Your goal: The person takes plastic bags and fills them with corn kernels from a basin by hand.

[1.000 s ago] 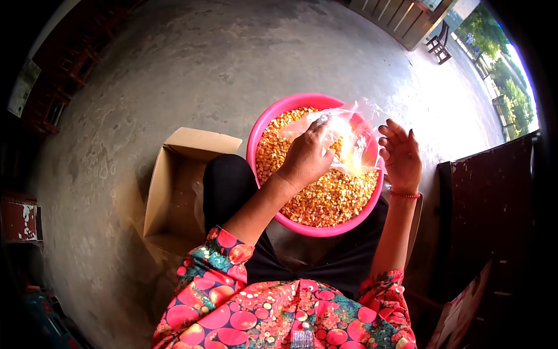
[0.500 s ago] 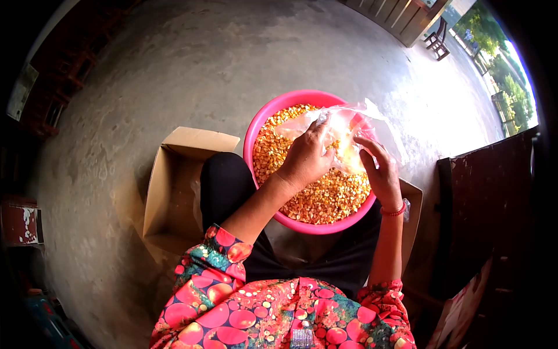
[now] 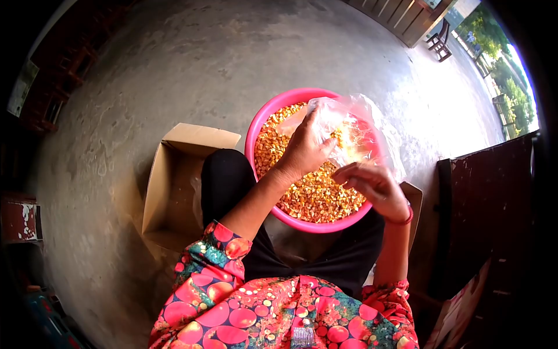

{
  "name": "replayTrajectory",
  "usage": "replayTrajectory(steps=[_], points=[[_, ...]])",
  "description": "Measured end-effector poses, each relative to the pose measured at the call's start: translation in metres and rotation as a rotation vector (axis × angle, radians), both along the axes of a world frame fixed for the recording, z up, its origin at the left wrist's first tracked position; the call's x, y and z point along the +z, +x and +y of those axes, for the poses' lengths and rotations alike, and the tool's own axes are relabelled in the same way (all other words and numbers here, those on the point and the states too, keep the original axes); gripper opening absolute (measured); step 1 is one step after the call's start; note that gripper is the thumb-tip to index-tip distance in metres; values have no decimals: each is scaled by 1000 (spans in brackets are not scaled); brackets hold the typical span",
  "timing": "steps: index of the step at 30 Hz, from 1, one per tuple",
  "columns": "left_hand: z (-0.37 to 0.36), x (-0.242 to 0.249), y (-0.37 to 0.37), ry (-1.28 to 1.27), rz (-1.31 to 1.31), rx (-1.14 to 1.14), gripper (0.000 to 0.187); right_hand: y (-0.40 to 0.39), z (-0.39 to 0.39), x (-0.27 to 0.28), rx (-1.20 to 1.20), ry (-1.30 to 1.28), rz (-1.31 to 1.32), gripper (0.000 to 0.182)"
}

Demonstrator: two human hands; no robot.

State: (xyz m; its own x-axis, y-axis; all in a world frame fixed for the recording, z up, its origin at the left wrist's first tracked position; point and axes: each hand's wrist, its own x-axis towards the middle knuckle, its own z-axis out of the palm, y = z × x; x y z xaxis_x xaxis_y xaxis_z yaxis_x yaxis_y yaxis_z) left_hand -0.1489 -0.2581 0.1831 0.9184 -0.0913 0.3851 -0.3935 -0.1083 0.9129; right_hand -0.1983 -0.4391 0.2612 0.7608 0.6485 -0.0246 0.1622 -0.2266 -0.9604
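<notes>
A pink tub (image 3: 251, 142) holds loose yellow-orange corn kernels (image 3: 317, 200) between my knees. My left hand (image 3: 306, 146) is closed on the edge of a clear plastic bag (image 3: 375, 119) over the tub's far right part. Some kernels show at the bag's mouth, though glare washes out part of it. Lower and to the right, my right hand (image 3: 375, 187) hovers above the corn, apart from the bag. Its fingers stretch to the left, loosely bent, and I see nothing held in them.
An open cardboard box (image 3: 174, 192) stands on the concrete floor beside my left leg. Another cardboard piece (image 3: 414, 203) shows by my right leg. Dark red furniture (image 3: 488, 203) stands at the right. A wooden chair (image 3: 440, 41) is near the doorway.
My right hand has pulled back from the bag, down and toward me. The left hand keeps its grip, and the bag's mouth has spread wider and shifted slightly.
</notes>
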Motion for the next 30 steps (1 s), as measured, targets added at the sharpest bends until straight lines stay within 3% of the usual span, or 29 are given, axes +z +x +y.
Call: replayTrajectory(steps=[3,6,10,15,19,24,27,30], points=[[2,-4,3,-7,17,7,71,-20,32,-41,-93,-89,-405,19],[2,-4,1,7,59,4,70,-27,45,-80,-94,-388,-721,31],[3,-3,0,31,64,-24,69,-20,45,-109,-55,-464,-853,38],[5,-1,0,54,51,-24,69,-7,33,-121,-92,-498,-915,18],[5,-2,0,45,33,-34,69,3,28,-120,-120,-472,-941,13],[4,-2,-1,30,52,-41,67,8,29,-116,-195,-390,-847,11],[4,-3,-1,50,18,-4,66,3,33,-100,-211,-289,-658,13],[6,0,0,142,-10,19,66,-7,33,-85,-354,97,-60,25]])
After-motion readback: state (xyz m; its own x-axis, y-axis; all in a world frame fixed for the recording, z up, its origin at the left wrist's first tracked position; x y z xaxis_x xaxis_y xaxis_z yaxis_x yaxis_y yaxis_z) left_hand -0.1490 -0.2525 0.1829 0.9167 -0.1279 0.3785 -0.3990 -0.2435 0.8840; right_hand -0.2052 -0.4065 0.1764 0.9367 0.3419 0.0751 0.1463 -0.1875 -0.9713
